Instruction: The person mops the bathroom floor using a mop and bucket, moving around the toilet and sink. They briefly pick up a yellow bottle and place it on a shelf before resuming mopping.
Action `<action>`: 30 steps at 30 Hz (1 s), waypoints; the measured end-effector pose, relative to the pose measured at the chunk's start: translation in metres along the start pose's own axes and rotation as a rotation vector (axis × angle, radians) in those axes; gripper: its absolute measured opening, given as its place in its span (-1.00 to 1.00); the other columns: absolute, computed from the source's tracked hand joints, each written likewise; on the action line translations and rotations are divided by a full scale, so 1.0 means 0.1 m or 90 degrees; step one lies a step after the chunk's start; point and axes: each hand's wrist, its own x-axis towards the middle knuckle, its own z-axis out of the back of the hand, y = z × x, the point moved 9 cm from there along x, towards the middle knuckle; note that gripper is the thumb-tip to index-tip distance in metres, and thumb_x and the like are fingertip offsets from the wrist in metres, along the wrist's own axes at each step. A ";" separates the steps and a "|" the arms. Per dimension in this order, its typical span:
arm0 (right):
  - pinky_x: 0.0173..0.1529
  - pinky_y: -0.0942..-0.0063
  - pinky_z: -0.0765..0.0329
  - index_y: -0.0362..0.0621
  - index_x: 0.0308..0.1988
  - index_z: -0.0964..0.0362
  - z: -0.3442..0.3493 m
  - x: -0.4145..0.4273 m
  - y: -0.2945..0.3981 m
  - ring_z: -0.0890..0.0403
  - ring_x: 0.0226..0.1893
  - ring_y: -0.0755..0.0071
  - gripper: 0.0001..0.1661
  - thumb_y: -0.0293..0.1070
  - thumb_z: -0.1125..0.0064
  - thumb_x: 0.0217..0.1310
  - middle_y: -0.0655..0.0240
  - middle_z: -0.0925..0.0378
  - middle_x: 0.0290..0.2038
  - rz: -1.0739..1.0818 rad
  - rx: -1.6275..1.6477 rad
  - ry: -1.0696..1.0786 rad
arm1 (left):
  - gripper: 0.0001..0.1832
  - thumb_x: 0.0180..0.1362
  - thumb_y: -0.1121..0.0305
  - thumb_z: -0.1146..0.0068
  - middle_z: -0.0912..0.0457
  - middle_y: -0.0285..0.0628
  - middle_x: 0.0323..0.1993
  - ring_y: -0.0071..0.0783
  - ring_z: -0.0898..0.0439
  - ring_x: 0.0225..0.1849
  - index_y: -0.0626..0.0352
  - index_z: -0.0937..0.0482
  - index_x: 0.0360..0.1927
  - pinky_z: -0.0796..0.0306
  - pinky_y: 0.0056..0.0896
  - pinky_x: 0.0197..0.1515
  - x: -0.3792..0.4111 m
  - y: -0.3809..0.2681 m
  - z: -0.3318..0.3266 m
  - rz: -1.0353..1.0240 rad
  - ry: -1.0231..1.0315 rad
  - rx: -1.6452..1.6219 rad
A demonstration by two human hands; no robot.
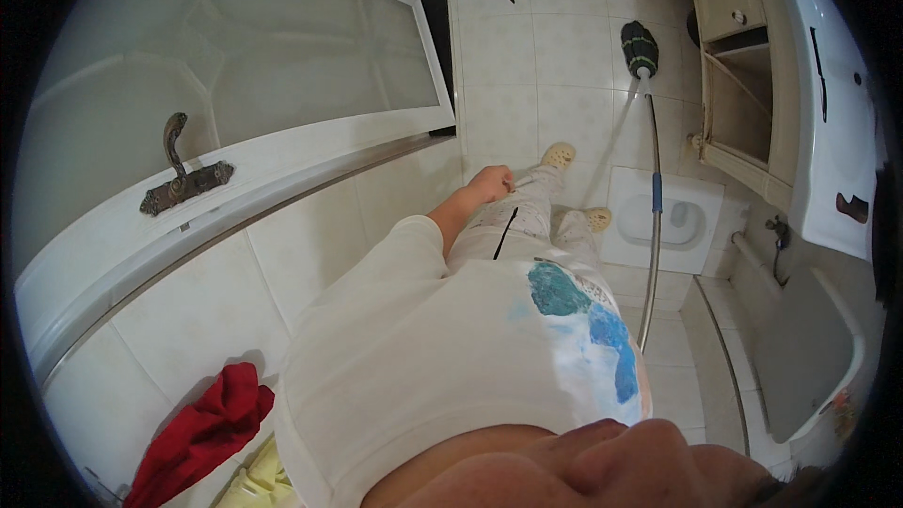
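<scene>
My left hand (494,183) hangs beside my light patterned trousers (525,204), its fingers curled; whether anything is inside them cannot be seen. My right hand is out of view. To the right of my body, a mop with a dark green striped head (640,49) rests on the tiled floor (571,49). Its metal handle (650,261), with a blue section, runs back past the squat toilet (656,219) and passes out of sight behind my painted white shirt (423,339). Yellow clogs (559,155) are on my feet.
A white door (282,63) with frosted glass and an ornate handle fills the left. Red cloth (204,430) and yellow cloth (257,483) hang lower left. At right are an open-fronted cabinet (779,180), a white basin (836,127), a tap (778,229) and a raised tiled ledge (712,367).
</scene>
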 end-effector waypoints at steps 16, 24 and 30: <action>-0.76 0.67 -0.15 -0.01 -0.14 -0.27 -3.56 0.14 0.87 -0.28 -0.75 0.61 -0.78 -0.26 0.04 0.18 0.42 -0.32 -0.64 0.461 -0.424 0.208 | -0.76 -0.08 0.33 -0.12 -0.56 -0.04 -0.35 -0.20 -0.53 -0.30 0.21 -0.49 -0.32 -0.38 -0.33 -0.25 -0.32 0.34 -0.15 0.011 -0.079 -0.134; -0.72 0.61 -0.23 -0.08 -0.16 -0.31 -1.74 0.07 0.64 -0.29 -0.75 0.63 -0.77 -0.27 0.03 0.17 0.45 -0.31 -0.68 0.514 -0.558 0.214 | -0.77 -0.08 0.32 -0.12 -0.56 -0.05 -0.35 -0.13 -0.52 -0.26 0.18 -0.50 -0.31 -0.39 -0.26 -0.24 -0.22 -0.77 -0.46 -0.115 -0.041 -0.069; -0.59 0.62 -0.34 -0.17 -0.15 -0.35 -0.73 -0.59 0.44 -0.40 -0.63 0.61 -0.74 -0.35 -0.02 0.13 0.37 -0.41 -0.57 0.415 -0.512 0.131 | -0.63 -0.16 0.50 -0.09 -0.49 -0.12 -0.20 -0.16 -0.45 -0.15 0.13 -0.43 -0.17 -0.35 -0.25 -0.18 -0.25 -1.97 -0.93 -0.267 0.158 0.146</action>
